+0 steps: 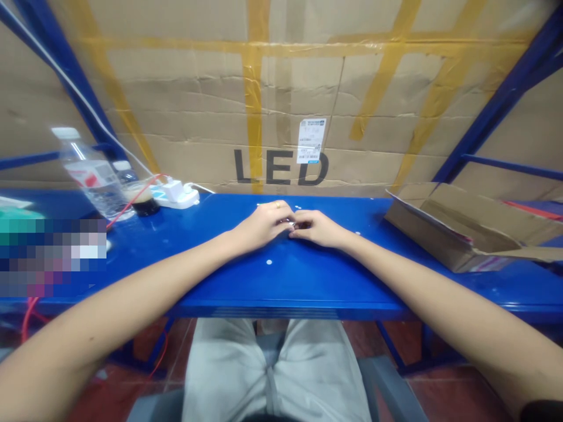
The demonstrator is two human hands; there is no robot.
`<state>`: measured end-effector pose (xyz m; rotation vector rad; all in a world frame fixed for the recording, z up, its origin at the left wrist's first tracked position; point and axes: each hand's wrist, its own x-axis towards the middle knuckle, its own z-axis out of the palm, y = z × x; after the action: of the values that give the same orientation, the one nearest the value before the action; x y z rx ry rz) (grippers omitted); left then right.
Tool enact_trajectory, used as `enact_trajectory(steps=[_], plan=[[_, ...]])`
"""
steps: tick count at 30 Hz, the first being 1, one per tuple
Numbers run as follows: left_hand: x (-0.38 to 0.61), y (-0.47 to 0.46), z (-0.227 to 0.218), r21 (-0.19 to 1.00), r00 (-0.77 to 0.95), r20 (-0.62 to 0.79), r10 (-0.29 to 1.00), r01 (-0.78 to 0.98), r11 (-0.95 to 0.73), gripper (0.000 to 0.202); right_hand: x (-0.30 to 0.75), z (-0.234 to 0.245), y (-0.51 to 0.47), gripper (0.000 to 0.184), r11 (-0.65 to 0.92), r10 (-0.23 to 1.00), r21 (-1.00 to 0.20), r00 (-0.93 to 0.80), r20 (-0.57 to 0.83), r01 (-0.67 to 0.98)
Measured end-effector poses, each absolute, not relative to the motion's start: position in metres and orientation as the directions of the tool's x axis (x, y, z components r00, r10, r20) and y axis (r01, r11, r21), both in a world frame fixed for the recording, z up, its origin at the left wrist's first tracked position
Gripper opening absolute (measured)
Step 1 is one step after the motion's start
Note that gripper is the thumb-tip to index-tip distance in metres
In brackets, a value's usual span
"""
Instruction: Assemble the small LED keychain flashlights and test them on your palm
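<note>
My left hand (pixel 264 224) and my right hand (pixel 317 227) rest together on the blue table (pixel 308 281), fingertips meeting at its middle. Both hands have their fingers curled and pinched around a small object (pixel 294 224) that is too small to make out. A ring shows on a finger of the left hand. A tiny white piece (pixel 269 262) lies on the table just in front of the hands, and a few more white specks lie behind them.
An open cardboard box (pixel 466 231) lies at the right. At the left stand a clear plastic bottle (pixel 94 176), a dark cup (pixel 143 199) and a white power strip (pixel 178 194) with red and white cables. A cardboard wall marked LED (pixel 281 167) closes the back.
</note>
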<state>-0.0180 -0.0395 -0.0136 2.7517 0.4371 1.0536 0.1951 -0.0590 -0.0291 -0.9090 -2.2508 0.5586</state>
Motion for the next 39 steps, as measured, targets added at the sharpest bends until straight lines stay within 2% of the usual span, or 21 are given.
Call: enact_trajectory(steps=[6,10,14,19,22,24,26,28,29,31,34,36,39], plan=[[-0.015,-0.039,-0.015,0.369,0.664,0.625,0.411,0.212,-0.905,0.003,0.192,-0.028,-0.060,0.015,0.646,0.741,-0.634,-0.549,0.387,0.425],[-0.013,-0.039,-0.016,0.434,0.646,0.601,0.471,0.231,-0.871,0.008,0.193,-0.028,-0.060,0.016,0.623,0.758,-0.660,-0.533,0.375,0.420],[-0.013,-0.038,-0.016,0.485,0.639,0.565,0.521,0.254,-0.837,0.016,0.193,-0.027,-0.061,0.017,0.560,0.801,-0.700,-0.504,0.323,0.442],[-0.013,-0.037,-0.017,0.591,0.623,0.508,0.595,0.250,-0.767,0.012,0.192,-0.027,-0.059,0.020,0.486,0.830,-0.777,-0.491,0.265,0.401],[-0.015,-0.035,-0.018,0.661,0.595,0.506,0.625,0.198,-0.724,0.012,0.206,-0.021,-0.050,0.029,0.493,0.829,-0.801,-0.464,0.313,0.341],[-0.016,-0.033,-0.018,0.708,0.571,0.521,0.635,0.126,-0.695,0.017,0.222,-0.014,-0.042,0.033,0.509,0.857,-0.770,-0.310,0.411,0.385],[-0.018,-0.031,-0.018,0.740,0.541,0.534,0.650,0.073,-0.669,0.020,0.237,-0.009,-0.037,0.028,0.464,0.869,-0.709,-0.119,0.480,0.531],[-0.018,-0.030,-0.018,0.778,0.514,0.516,0.685,0.053,-0.626,0.022,0.246,-0.008,-0.035,0.016,0.325,0.898,-0.608,-0.035,0.439,0.724],[-0.018,-0.030,-0.017,0.805,0.505,0.494,0.708,0.042,-0.592,0.023,0.248,-0.009,-0.035,0.013,0.251,0.926,-0.558,-0.029,0.376,0.791],[-0.017,-0.030,-0.017,0.857,0.502,0.445,0.741,0.001,-0.515,0.023,0.243,-0.014,-0.035,0.019,0.195,0.954,-0.484,-0.049,0.297,0.853],[-0.014,-0.030,-0.017,0.894,0.508,0.415,0.755,-0.077,-0.440,0.026,0.228,-0.023,-0.033,0.023,0.240,0.941,-0.375,-0.119,0.318,0.895],[-0.012,-0.029,-0.018,0.898,0.506,0.416,0.755,-0.101,-0.427,0.030,0.217,-0.026,-0.028,0.020,0.266,0.918,-0.247,-0.167,0.361,0.932],[-0.011,-0.027,-0.020,0.895,0.516,0.402,0.757,-0.047,-0.444,0.028,0.210,-0.028,-0.022,0.016,0.264,0.924,-0.178,-0.196,0.328,0.948]])
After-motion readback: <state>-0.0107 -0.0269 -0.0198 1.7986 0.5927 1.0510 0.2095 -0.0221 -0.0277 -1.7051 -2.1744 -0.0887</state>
